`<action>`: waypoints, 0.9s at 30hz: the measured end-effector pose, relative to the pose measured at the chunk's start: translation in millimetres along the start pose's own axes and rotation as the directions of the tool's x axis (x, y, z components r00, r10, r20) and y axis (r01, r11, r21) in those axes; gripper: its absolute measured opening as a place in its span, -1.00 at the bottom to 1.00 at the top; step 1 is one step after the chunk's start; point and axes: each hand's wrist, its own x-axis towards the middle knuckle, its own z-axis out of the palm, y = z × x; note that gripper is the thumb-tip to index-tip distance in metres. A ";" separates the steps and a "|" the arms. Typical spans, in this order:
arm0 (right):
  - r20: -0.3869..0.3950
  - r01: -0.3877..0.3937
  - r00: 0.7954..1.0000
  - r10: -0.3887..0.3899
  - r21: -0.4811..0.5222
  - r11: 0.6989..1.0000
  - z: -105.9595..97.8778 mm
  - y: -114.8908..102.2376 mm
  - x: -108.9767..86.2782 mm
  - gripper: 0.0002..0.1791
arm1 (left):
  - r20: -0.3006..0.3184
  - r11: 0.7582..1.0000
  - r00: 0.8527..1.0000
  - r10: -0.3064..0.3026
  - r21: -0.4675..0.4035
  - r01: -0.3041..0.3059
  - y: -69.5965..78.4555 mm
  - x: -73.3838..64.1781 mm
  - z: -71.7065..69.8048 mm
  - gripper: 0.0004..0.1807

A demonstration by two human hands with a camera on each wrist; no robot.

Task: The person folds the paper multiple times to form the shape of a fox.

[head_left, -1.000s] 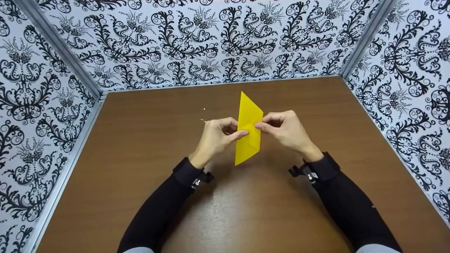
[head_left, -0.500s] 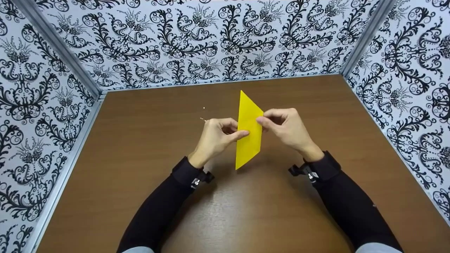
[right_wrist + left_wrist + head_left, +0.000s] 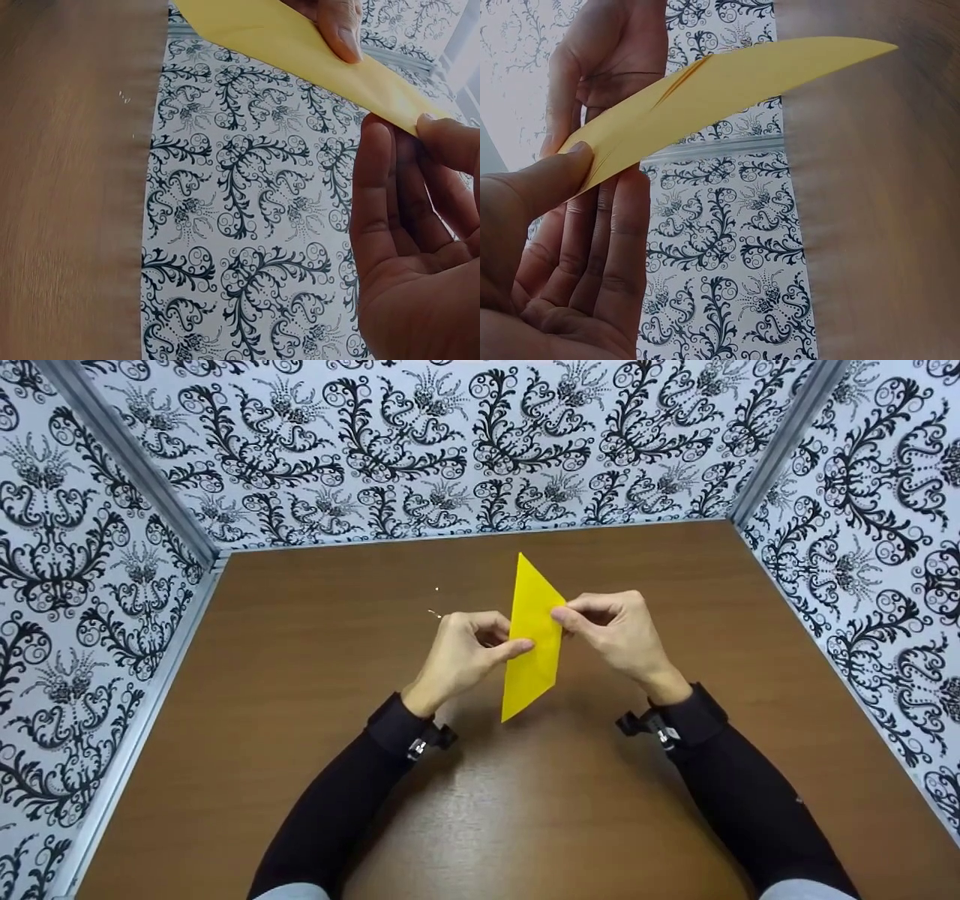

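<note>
A yellow paper sheet, folded into a long four-sided shape with slanted ends (image 3: pixel 534 671), is held up in the air over the brown wood-grain counter (image 3: pixel 300 660), a little right of its middle and nearer the far edge than the near one. From where I stand, one long pointed tip aims at the far edge and the other back towards the person. The left hand (image 3: pixel 466 656) grips the sheet around the middle of its long left edge, thumb laid flat across the near face and fingers behind. The right hand (image 3: pixel 624 637) pinches the opposite, shorter edge close to its upper corner, thumb in front, with the fingers partly hidden by the paper. From the left wrist, the sheet bows in a gentle curve, and a short crease (image 3: pixel 682 82) shows near its upper edge. Black sleeves (image 3: pixel 322 802) cover the forearms, with a black wristband (image 3: pixel 690 716) strapped at each wrist. Small white specks (image 3: pixel 436 589) show on the counter just beyond the left hand, too tiny to make out. White wall panels with black floral scrollwork (image 3: pixel 405 450) stand along the counter's far, left and right edges, and grey metal posts (image 3: pixel 787 442) rise at the two far corners.
</note>
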 end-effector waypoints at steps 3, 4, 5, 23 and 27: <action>0.017 -0.011 1.000 0.011 -0.002 1.000 0.4 1.5 -0.4 -0.89 | -0.017 1.000 1.000 0.002 -0.008 -0.002 -0.6 0.3 -1.2 -0.80; 0.024 -0.012 1.000 0.013 -0.007 1.000 0.8 2.1 -0.5 -0.89 | -0.023 1.000 1.000 0.004 -0.011 -0.005 -0.8 0.4 -1.6 -0.81; 0.033 -0.015 0.999 0.015 -0.012 1.000 1.3 2.4 -0.7 -0.90 | -0.031 1.000 1.000 0.007 -0.015 -0.008 -1.3 0.5 -2.0 -0.81; 0.180 -0.063 0.981 0.065 -0.017 0.998 10.4 13.8 -2.1 -0.88 | -0.133 0.996 0.991 -0.009 -0.085 -0.002 1.7 2.7 -10.0 -0.83; 0.204 -0.085 0.975 0.092 -0.046 0.995 12.4 16.9 -2.4 -0.90 | -0.168 0.996 0.986 -0.021 -0.090 0.006 2.2 2.8 -11.2 -0.83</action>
